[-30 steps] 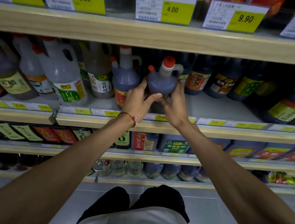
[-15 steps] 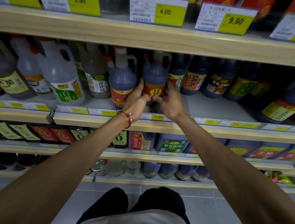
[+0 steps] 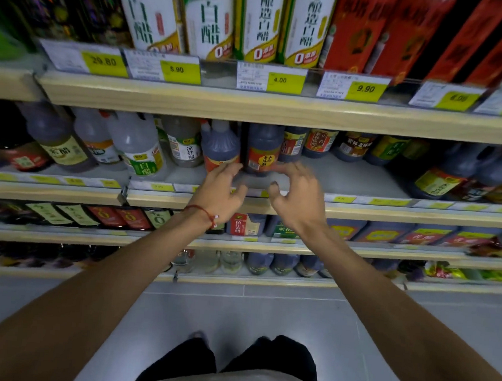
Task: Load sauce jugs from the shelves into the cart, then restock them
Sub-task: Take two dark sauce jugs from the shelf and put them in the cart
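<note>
1. Two hands are up at the middle shelf, the left hand point(image 3: 220, 188) and the right hand point(image 3: 298, 197). Both are loosely spread with fingers half bent, gripping nothing.
2. The dark sauce jug point(image 3: 263, 152) stands upright on the shelf point(image 3: 350, 177), just beyond the fingertips and between the two hands. The left fingertips reach its lower flank (touching or just short; motion blur, cannot tell). The right fingers sit near its base, apart from it.
3. A neighbouring jug point(image 3: 220, 148) stands close against it, beyond the left hand.
4. Handling, as a judgement: it looks full of dark liquid, so probably heavy. The smooth plastic wall is likely slippery and may give a little under a squeeze.
5. Where to hold: the neck and any handle are hidden behind the upper shelf board point(image 3: 280, 108). Best to put palms low on both flanks and slide it forward, then take the handle once it shows.
</note>
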A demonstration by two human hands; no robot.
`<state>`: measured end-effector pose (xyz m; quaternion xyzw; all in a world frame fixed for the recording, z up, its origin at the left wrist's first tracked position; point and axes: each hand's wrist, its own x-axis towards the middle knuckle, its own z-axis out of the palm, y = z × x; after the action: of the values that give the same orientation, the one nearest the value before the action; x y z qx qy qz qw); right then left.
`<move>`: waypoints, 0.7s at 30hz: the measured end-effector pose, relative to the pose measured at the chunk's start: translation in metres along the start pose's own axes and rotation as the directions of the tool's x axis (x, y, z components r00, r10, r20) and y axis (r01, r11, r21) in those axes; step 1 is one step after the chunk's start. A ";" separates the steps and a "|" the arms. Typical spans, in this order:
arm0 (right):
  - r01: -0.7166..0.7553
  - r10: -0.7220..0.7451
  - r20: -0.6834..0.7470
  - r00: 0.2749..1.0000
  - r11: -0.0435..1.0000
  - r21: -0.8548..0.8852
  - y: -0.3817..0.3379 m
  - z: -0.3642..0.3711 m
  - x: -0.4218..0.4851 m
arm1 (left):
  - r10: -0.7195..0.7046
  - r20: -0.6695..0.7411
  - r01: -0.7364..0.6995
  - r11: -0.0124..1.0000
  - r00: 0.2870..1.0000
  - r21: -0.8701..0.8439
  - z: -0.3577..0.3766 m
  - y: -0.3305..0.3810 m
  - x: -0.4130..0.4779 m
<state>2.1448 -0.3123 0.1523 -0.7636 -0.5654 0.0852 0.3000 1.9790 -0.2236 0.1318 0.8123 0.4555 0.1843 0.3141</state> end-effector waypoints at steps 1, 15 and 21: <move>0.015 -0.015 0.010 1.000 0.998 -0.058 -0.006 -0.004 -0.005 | 0.015 0.007 -0.016 0.999 1.000 0.041 -0.007 0.001 -0.008; 0.347 -0.322 0.150 0.935 0.918 -0.193 -0.047 0.017 -0.085 | -0.079 -0.101 0.112 0.915 0.992 0.388 -0.035 -0.021 -0.160; 0.547 -0.512 0.239 0.825 0.829 -0.115 -0.107 0.050 -0.117 | -0.190 -0.267 0.293 0.855 0.945 0.428 -0.061 -0.047 -0.249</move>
<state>1.9935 -0.3818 0.1467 -0.5873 -0.7878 0.0228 0.1842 1.7850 -0.3977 0.1418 0.7747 0.6163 0.1162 0.0816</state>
